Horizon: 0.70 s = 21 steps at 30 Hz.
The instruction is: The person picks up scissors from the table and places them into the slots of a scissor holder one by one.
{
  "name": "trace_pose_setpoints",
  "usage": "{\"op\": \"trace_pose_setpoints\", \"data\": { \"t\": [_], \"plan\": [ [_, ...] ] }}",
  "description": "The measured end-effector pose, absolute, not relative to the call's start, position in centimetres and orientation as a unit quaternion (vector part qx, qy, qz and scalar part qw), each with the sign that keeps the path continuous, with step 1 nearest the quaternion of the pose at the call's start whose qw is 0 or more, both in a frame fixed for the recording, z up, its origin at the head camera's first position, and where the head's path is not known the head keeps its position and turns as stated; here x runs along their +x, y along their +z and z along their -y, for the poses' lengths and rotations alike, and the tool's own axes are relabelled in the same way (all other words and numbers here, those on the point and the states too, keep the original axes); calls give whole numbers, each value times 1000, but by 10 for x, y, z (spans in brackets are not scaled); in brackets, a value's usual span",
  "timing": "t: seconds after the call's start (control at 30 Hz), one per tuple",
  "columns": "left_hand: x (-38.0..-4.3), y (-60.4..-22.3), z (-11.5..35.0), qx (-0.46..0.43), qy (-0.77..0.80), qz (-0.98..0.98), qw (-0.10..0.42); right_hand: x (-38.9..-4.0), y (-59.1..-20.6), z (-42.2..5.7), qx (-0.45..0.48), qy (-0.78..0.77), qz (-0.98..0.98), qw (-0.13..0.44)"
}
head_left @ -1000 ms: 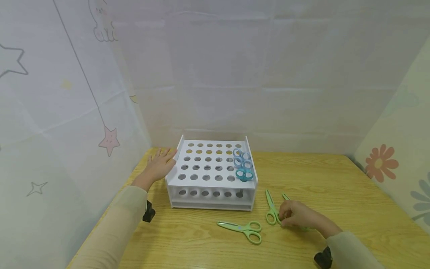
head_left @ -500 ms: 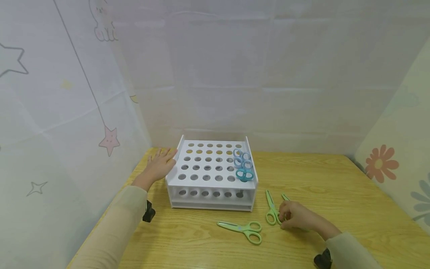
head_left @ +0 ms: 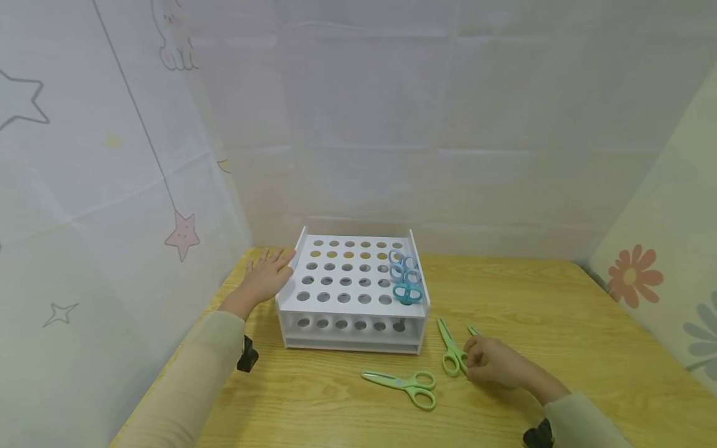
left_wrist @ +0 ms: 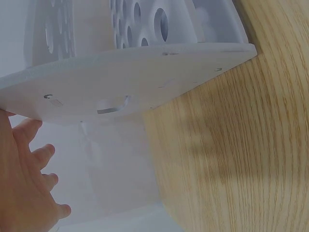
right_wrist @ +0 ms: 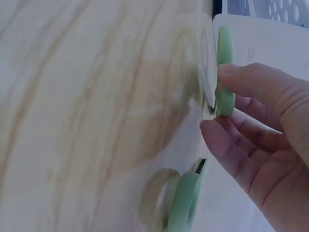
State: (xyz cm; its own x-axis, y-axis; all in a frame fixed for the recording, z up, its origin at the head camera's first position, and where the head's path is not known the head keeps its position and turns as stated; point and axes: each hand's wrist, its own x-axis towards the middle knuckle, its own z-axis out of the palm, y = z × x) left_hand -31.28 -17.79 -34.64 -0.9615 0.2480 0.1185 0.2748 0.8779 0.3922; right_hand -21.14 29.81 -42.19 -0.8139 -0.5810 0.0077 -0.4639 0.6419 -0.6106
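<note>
My left hand (head_left: 265, 277) rests with spread fingers against the left side of a white rack (head_left: 350, 307) with rows of round holes; the left wrist view shows its fingers (left_wrist: 44, 155) at the side panel. My right hand (head_left: 495, 363) pinches a handle loop of a pair of green scissors (head_left: 447, 336) on the table. In the right wrist view, thumb and fingers meet at that green handle (right_wrist: 225, 43). Another pair of green scissors (head_left: 473, 330) lies partly hidden under the right hand. A third green pair (head_left: 400, 382) lies in front of the rack.
Teal scissors (head_left: 407, 293) and light-blue scissors (head_left: 404, 272) stand handles-up in the rack's right column. The wooden table (head_left: 515, 292) extends to both sides. A pale patterned curtain (head_left: 358, 124) hangs behind it.
The green scissors at my right hand have turned slightly, their blade tip swinging left. The right hand has barely shifted. My left hand stays at the rack.
</note>
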Motion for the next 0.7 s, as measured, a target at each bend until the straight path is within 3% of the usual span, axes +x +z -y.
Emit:
{"op": "trace_pose_setpoints", "data": {
  "t": [0.7],
  "plan": [
    [-315, -348, 178, -134, -204, 969, 31, -215, -404, -295, -257, -284, -922, -57]
  ]
}}
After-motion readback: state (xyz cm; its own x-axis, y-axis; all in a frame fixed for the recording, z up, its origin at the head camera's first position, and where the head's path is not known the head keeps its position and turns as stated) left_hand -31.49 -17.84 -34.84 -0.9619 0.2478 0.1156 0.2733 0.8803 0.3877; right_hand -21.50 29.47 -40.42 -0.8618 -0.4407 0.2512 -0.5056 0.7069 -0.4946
